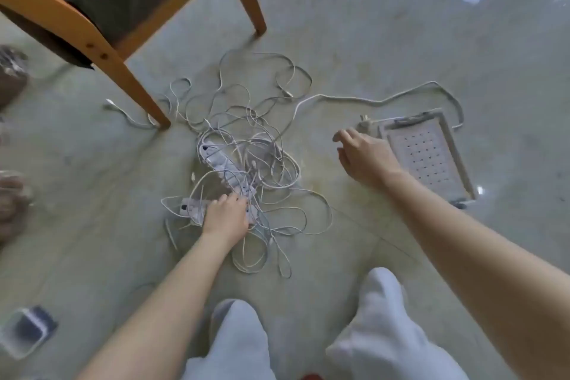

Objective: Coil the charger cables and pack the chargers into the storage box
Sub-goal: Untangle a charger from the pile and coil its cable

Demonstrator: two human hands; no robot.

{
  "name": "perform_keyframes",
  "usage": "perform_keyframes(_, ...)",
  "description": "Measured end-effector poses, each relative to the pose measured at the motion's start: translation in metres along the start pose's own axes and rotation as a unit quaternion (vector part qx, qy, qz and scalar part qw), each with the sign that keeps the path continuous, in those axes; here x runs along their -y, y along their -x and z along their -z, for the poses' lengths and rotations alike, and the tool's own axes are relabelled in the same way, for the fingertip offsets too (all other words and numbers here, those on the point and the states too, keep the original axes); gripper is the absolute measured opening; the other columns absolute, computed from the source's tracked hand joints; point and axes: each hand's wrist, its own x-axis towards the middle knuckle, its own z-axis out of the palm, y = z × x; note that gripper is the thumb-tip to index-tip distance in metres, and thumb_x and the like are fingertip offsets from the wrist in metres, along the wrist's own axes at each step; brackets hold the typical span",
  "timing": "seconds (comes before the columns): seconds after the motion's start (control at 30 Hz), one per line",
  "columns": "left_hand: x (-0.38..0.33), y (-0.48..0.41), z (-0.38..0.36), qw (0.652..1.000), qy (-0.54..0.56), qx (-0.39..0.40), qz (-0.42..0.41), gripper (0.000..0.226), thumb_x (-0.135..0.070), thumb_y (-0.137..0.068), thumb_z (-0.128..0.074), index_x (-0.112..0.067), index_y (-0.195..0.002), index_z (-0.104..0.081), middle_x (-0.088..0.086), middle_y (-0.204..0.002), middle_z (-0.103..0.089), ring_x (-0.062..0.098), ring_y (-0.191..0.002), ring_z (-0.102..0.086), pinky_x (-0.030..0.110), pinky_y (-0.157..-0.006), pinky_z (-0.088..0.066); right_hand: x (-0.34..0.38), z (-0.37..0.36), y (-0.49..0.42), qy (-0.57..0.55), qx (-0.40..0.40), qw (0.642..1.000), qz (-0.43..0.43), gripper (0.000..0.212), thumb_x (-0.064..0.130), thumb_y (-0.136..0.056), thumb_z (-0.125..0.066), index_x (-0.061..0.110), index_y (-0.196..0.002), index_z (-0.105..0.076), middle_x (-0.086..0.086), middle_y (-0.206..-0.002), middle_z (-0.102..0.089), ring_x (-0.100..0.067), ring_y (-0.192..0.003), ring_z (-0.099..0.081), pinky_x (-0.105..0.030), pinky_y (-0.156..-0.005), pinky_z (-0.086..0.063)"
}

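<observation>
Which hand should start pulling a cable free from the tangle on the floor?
Left. The left hand lies on the cable tangle, beside a power strip. The right hand hovers open off to the side, by the perforated white tray, clear of the pile.

Person: bare arms, pale trousers.
Uncovered skin on left forearm (172, 281) and right forearm (462, 241), right down to left grip (226, 214) and right grip (367, 157); loose light grey-white trousers (240, 345) on both legs, soft creased cloth, slightly blurred.
</observation>
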Motion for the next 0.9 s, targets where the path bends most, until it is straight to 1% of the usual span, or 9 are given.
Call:
perform_keyframes(0.03, 0.006, -0.004, -0.017, 1.0, -0.001, 0.008, 0.012, 0.035, -0.019, -0.091, -0.047, -0.011, -0.125, -0.049, 0.009, -0.124, -0.053, 0.029, -0.117, -0.049, 0.037, -0.093, -0.038, 0.006, -0.024, -0.004, 0.006, 0.034, 0.999, 0.023, 0.03, 0.016, -0.094, -0.041, 0.012, -0.123, -0.05, -0.009, -0.119, -0.056, -0.033, -0.097, -0.061, -0.038, -0.066, -0.047)
perform_keyframes(0.13, 0.029, -0.023, -0.085, 0.998, 0.031, -0.042, 0.03, 0.045, -0.007, -0.083, -0.056, -0.009, -0.128, -0.052, 0.014, -0.119, -0.057, 0.034, -0.112, -0.053, 0.04, -0.095, -0.039, 0.025, -0.097, -0.018, 0.003, 0.124, 0.988, 0.091, 0.036, 0.012, -0.094, -0.04, 0.015, -0.13, -0.043, -0.007, -0.126, -0.049, -0.031, -0.106, -0.056, -0.039, -0.076, -0.046)
perform_keyframes(0.27, 0.054, -0.046, -0.156, 0.995, 0.05, -0.08, 0.038, 0.049, 0.002, -0.075, -0.063, -0.008, -0.122, -0.057, 0.015, -0.112, -0.06, 0.034, -0.111, -0.055, 0.041, -0.091, -0.042, 0.052, -0.183, -0.032, 0.005, 0.162, 0.976, 0.147, 0.043, 0.014, -0.095, -0.042, 0.013, -0.138, -0.036, -0.009, -0.13, -0.045, -0.031, -0.112, -0.052, -0.041, -0.084, -0.047)
perform_keyframes(0.4, 0.069, -0.06, -0.192, 0.987, 0.046, -0.157, -0.003, 0.042, 0.004, -0.052, -0.082, -0.012, -0.087, -0.067, 0.008, -0.076, -0.064, 0.028, -0.068, -0.065, 0.033, -0.065, -0.049, 0.086, -0.242, -0.037, 0.0, 0.197, 0.958, 0.209, 0.054, 0.02, -0.095, -0.045, 0.016, -0.145, -0.025, -0.007, -0.144, -0.036, -0.027, -0.124, -0.045, -0.038, -0.095, -0.042)
perform_keyframes(0.47, 0.073, -0.064, -0.2, 0.978, 0.068, -0.194, -0.016, 0.038, 0.004, -0.053, -0.081, -0.014, -0.083, -0.068, 0.005, -0.072, -0.063, 0.027, -0.064, -0.064, 0.031, -0.064, -0.047, 0.104, -0.258, -0.037, -0.007, 0.211, 0.953, 0.218, 0.058, 0.025, -0.095, -0.048, 0.017, -0.146, -0.022, -0.005, -0.145, -0.035, -0.025, -0.125, -0.044, -0.036, -0.094, -0.042)
perform_keyframes(0.6, 0.081, -0.071, -0.207, 0.967, 0.118, -0.225, -0.022, 0.032, 0.003, -0.06, -0.077, -0.017, -0.083, -0.069, 0.001, -0.072, -0.065, 0.026, -0.067, -0.064, 0.03, -0.064, -0.043, 0.133, -0.283, -0.037, 0.001, 0.194, 0.958, 0.209, 0.065, 0.04, -0.089, -0.056, 0.011, -0.14, -0.029, -0.006, -0.138, -0.043, -0.025, -0.121, -0.046, -0.035, -0.09, -0.042)
perform_keyframes(0.7, 0.08, -0.07, -0.203, 0.961, 0.126, -0.247, -0.026, 0.019, -0.002, -0.061, -0.071, -0.019, -0.068, -0.065, 0.001, -0.061, -0.059, 0.025, -0.058, -0.06, 0.028, -0.059, -0.04, 0.144, -0.296, -0.036, 0.017, 0.178, 0.969, 0.167, 0.065, 0.052, -0.083, -0.059, 0.011, -0.13, -0.04, -0.005, -0.126, -0.052, -0.025, -0.115, -0.049, -0.036, -0.086, -0.044)
perform_keyframes(0.8, 0.076, -0.069, -0.196, 0.959, 0.132, -0.249, -0.026, 0.011, -0.007, -0.057, -0.062, -0.019, -0.058, -0.063, 0.0, -0.053, -0.055, 0.024, -0.049, -0.056, 0.026, -0.052, -0.039, 0.148, -0.3, -0.035, -0.013, 0.14, 0.982, 0.123, 0.046, 0.048, -0.088, -0.052, 0.013, -0.118, -0.049, -0.003, -0.116, -0.06, -0.024, -0.108, -0.053, -0.035, -0.081, -0.044)
perform_keyframes(0.9, 0.07, -0.069, -0.189, 0.966, 0.148, -0.21, -0.012, 0.013, -0.001, -0.065, -0.062, -0.014, -0.063, -0.065, 0.007, -0.059, -0.059, 0.03, -0.058, -0.058, 0.03, -0.057, -0.038, 0.146, -0.294, -0.037, 0.001, 0.103, 0.988, 0.118, 0.032, 0.039, -0.095, -0.043, 0.014, -0.114, -0.052, -0.004, -0.108, -0.064, -0.025, -0.103, -0.056, -0.033, -0.075, -0.042)
